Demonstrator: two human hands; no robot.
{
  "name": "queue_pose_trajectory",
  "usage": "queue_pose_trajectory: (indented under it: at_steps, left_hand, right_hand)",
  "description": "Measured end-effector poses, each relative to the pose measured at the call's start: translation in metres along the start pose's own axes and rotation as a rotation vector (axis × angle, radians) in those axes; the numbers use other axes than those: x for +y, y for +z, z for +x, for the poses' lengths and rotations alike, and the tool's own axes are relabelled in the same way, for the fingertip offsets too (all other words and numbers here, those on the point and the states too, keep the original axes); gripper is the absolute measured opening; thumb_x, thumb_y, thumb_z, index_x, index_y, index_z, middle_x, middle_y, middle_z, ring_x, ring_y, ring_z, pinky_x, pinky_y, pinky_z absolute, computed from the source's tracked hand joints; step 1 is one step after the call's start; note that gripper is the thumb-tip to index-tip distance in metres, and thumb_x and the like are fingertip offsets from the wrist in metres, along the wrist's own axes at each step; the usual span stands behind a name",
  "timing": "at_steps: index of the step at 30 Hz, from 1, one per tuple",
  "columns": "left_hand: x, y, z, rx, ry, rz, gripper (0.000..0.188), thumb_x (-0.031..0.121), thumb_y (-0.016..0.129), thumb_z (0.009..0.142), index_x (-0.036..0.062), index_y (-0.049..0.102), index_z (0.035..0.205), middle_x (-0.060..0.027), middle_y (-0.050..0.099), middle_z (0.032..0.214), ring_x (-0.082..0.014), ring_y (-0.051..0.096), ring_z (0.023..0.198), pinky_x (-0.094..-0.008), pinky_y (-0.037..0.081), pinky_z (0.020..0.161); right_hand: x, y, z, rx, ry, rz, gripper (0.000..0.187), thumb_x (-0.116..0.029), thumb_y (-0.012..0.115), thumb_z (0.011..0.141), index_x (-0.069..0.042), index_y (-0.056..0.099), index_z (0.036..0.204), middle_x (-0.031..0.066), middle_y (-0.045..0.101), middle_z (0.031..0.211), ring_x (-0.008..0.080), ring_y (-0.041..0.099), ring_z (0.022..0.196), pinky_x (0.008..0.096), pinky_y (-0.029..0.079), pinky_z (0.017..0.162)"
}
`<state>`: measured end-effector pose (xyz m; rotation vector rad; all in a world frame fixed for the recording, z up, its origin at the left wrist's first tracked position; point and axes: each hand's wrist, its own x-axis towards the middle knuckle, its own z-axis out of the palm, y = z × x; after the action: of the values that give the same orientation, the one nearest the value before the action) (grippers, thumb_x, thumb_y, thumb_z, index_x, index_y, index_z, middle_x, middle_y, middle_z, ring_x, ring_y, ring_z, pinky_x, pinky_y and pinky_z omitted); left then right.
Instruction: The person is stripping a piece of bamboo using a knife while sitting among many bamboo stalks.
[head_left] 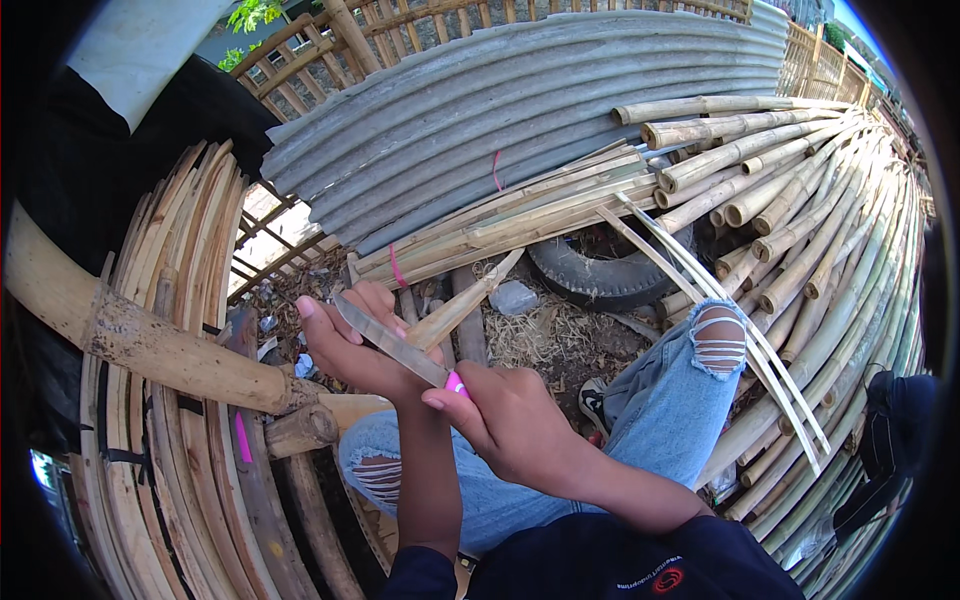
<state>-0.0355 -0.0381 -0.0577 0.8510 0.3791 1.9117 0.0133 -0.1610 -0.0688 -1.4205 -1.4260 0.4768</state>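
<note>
My right hand point(515, 420) is closed round the pink handle of a knife point(400, 348). The blade points up and to the left, crossing in front of my left hand point(350, 340). That hand is turned partly palm up, its thumb stretched out to the left and its fingers loosely bent behind the blade. I see nothing held in it; whether it touches the blade I cannot tell. A split bamboo piece point(465, 302), narrowing at its far end, runs just beyond and partly behind my left hand. Two thin pale bamboo strips point(745, 330) lean by my right knee.
Bamboo poles point(800, 215) are piled along the right. Split slats point(180, 400) stand at the left beside a thick bamboo pole point(180, 350). Ahead are a tyre point(605, 270), a bundle of slats point(500, 215) with pink ties, and a corrugated sheet point(530, 90).
</note>
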Motion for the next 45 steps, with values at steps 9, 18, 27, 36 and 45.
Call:
queue_pose_trajectory:
  at_steps: [9,18,27,36,45]
  left_hand:
    - [0.011,0.015,-0.007,0.115,-0.079,0.060,0.046,0.031,0.040,0.098,0.0180,0.032,0.055,0.0020,0.026,0.039,-0.0079,0.021,0.035,-0.0228,0.021,0.041]
    - [0.001,-0.001,0.002,-0.026,-0.029,0.030,0.056,0.035,0.029,0.101,0.0180,0.031,0.048,0.0014,0.026,0.037,-0.0089,0.019,0.034,-0.0226,0.023,0.042]
    - [-0.006,-0.005,-0.001,-0.019,0.072,-0.005,0.053,0.036,0.028,0.101,0.0153,0.033,0.052,0.0010,0.030,0.040,-0.0088,0.023,0.036,-0.0234,0.024,0.043]
    - [0.011,0.008,-0.006,0.055,-0.057,0.070,0.043,0.031,0.037,0.100,0.0154,0.034,0.060,0.0015,0.027,0.040,-0.0096,0.021,0.036,-0.0242,0.023,0.042]
    - [0.001,-0.008,-0.003,-0.088,0.066,0.060,0.031,0.029,0.038,0.099,0.0148,0.041,0.072,0.0028,0.026,0.045,-0.0081,0.023,0.041,-0.0236,0.025,0.046]
  right_hand:
    - [0.001,-0.009,-0.002,0.003,0.133,0.144,0.042,-0.031,0.050,0.096,0.004,0.053,0.073,0.0210,0.051,0.055,0.0411,0.055,0.054,0.0439,0.042,0.050]
    - [-0.004,0.000,0.001,-0.036,0.066,0.107,0.041,-0.032,0.051,0.096,0.003,0.051,0.073,0.0195,0.051,0.057,0.0398,0.053,0.052,0.0427,0.040,0.048]
    - [-0.003,0.004,0.004,0.026,-0.014,0.047,0.050,-0.041,0.049,0.095,0.004,0.054,0.073,0.0212,0.054,0.054,0.0421,0.058,0.055,0.0473,0.048,0.051]
    - [0.008,0.000,0.007,0.012,-0.008,0.062,0.050,-0.039,0.048,0.095,0.005,0.055,0.074,0.0223,0.055,0.057,0.0431,0.057,0.056,0.0485,0.047,0.053]
    - [0.009,-0.002,0.005,-0.001,0.009,0.103,0.040,-0.032,0.053,0.095,0.002,0.053,0.073,0.0189,0.050,0.055,0.0382,0.053,0.051,0.0425,0.040,0.049]
